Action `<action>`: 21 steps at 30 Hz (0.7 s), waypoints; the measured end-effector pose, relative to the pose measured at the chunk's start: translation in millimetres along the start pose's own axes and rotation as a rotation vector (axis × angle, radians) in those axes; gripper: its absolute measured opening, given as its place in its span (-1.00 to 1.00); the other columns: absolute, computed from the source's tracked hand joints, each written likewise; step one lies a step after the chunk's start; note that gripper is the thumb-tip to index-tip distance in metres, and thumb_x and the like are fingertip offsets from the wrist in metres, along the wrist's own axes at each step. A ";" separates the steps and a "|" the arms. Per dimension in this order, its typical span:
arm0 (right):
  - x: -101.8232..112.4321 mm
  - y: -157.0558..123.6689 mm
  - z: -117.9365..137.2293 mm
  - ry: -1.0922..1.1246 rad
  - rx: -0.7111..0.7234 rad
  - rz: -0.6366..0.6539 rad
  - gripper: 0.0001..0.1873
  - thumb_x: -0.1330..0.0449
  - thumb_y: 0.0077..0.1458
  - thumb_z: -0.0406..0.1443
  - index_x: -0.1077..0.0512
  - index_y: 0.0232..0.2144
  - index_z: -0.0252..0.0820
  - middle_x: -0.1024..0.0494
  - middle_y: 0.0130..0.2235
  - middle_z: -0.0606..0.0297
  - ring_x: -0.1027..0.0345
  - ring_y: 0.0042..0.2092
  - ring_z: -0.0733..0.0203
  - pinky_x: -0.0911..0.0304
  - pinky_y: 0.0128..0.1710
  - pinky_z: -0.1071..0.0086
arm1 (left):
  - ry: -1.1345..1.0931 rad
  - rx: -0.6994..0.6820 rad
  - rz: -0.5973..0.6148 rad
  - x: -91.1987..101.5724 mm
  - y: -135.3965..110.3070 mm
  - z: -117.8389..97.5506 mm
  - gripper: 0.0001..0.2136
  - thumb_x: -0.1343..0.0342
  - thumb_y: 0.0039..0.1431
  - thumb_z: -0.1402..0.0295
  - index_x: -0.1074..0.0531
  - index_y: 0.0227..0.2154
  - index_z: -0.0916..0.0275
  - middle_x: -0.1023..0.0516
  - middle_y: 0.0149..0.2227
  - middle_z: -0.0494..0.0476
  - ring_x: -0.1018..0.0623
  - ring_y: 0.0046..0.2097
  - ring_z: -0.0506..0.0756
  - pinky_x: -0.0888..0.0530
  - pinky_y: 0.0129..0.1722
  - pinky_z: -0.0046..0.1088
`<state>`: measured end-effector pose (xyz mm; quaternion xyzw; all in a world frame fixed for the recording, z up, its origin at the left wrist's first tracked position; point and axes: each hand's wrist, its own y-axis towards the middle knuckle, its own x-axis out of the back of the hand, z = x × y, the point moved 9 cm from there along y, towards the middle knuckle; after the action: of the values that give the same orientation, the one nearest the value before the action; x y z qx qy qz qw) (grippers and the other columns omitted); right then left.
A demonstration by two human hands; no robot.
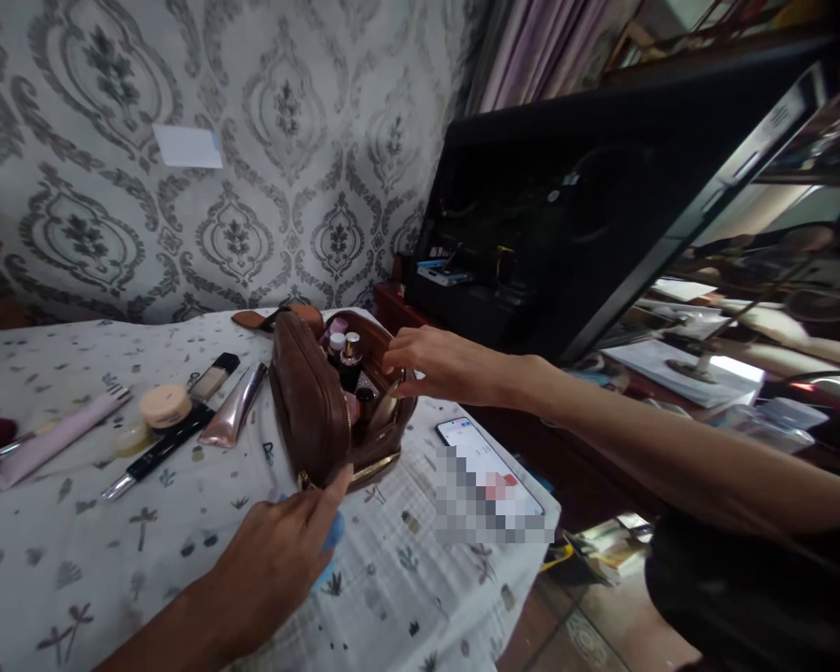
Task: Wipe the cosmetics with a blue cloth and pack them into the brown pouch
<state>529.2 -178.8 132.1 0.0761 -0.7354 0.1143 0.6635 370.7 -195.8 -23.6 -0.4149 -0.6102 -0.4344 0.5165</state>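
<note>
A brown zip pouch [312, 411] stands open on the patterned white tablecloth [112, 551], with small bottles [344, 355] upright inside it. My right hand [438, 364] pinches the pouch's far rim at the opening. Nearer to me, my left hand [280, 560] has its fingers curled and its thumb pressed against the pouch's front bottom edge by the gold zip. Something blue shows under that hand; I cannot make out what it is.
Left of the pouch lie a rose-gold tube [234, 408], a round compact [166, 405], a black pen-like stick [158, 452], a pink tube [60, 437] and a small flat bottle [214, 376]. A phone [486, 476] lies near the table's right edge. A dark cabinet [567, 224] stands behind.
</note>
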 end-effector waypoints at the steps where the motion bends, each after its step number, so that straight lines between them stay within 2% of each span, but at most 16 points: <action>1: -0.2 1.0 -0.2 0.000 -0.011 -0.004 -0.88 -0.29 0.19 -0.29 -0.53 -0.27 -0.26 -0.56 -0.20 0.11 -0.40 -0.12 0.10 -0.21 -0.18 0.33 | 0.005 0.000 0.005 0.5 -2.0 -0.1 -0.24 -0.03 0.18 0.51 0.09 0.42 0.14 -0.63 -0.07 0.21 -0.64 -0.11 0.15 -0.55 -0.26 -0.42; 7: 1.0 4.0 2.7 0.036 -0.037 -0.035 -0.93 -0.28 0.17 -0.35 -0.52 -0.26 -0.25 -0.57 -0.24 0.17 -0.40 -0.17 0.15 -0.18 -0.24 0.38 | -0.014 0.016 -0.041 1.2 -23.3 5.5 -0.31 -0.01 0.19 0.49 -0.02 0.38 0.10 -0.62 -0.01 0.22 -0.64 -0.10 0.14 -0.56 -0.22 -0.43; 14: 0.9 2.3 8.0 0.064 -0.042 -0.043 -0.88 -0.21 0.18 -0.40 -0.52 -0.21 -0.21 -0.57 -0.27 0.23 -0.42 -0.21 0.19 -0.17 -0.23 0.40 | -0.082 0.151 -0.045 -8.9 -47.1 30.9 -0.36 -0.01 0.21 0.46 -0.11 0.35 0.06 -0.62 0.03 0.20 -0.65 -0.05 0.17 -0.58 -0.14 -0.32; 18: 1.4 -1.7 9.1 0.071 -0.055 -0.078 -0.83 -0.19 0.21 -0.35 -0.52 -0.14 -0.19 -0.58 -0.25 0.22 -0.44 -0.19 0.17 -0.22 -0.19 0.37 | -0.161 0.163 -0.088 3.5 -54.8 43.2 -0.51 0.07 0.31 0.36 -0.22 0.30 0.13 -0.63 0.02 0.20 -0.66 -0.09 0.15 -0.58 -0.12 -0.33; 21: 6.6 -9.2 14.2 0.082 -0.073 -0.172 -0.79 -0.19 0.24 -0.31 -0.51 -0.09 -0.22 -0.59 -0.21 0.16 -0.45 -0.15 0.12 -0.27 -0.12 0.31 | -0.197 0.206 -0.146 14.6 -59.7 56.7 -0.57 0.16 0.38 0.26 -0.29 0.25 0.18 -0.66 -0.01 0.20 -0.68 -0.14 0.17 -0.59 -0.14 -0.32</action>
<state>517.4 -191.2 137.9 0.1100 -0.7020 0.0329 0.7029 296.6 -157.1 -20.2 -0.3549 -0.7279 -0.3632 0.4608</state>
